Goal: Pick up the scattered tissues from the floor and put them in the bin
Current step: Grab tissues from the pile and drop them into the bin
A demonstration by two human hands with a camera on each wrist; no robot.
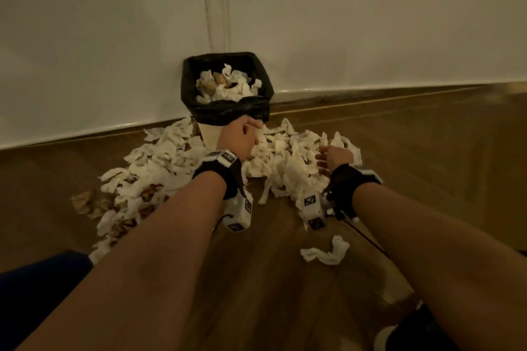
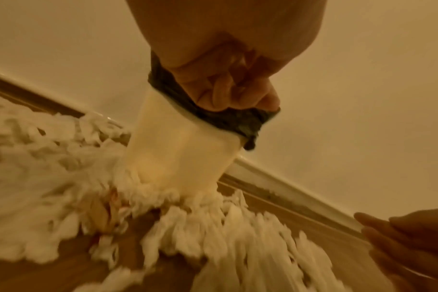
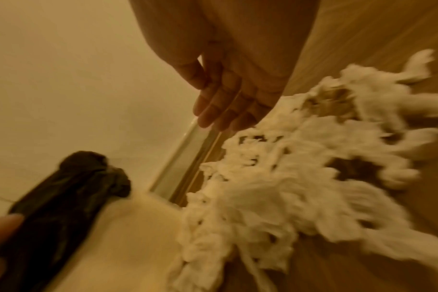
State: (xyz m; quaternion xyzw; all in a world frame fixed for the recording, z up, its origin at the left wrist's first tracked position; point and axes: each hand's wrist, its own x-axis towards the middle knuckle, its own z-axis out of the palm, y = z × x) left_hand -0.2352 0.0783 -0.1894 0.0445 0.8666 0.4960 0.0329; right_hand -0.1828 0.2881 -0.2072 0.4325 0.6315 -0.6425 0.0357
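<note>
1. White tissues (image 1: 159, 168) lie in one wide heap on the wood floor (image 1: 427, 151), too many for us to count; one stray tissue (image 1: 325, 252) lies apart, near our right forearm.
2. Our left hand (image 1: 238, 137) is a curled fist with nothing in it that we can see, at the front of the bin (image 1: 211, 134), above the heap.
3. The one bin, lined with a black bag (image 1: 228, 111), stands against the wall (image 1: 85, 37), part-filled with tissues.
4. Our right hand (image 1: 335, 155) hangs over the heap, fingers straight, holding nothing.
</note>
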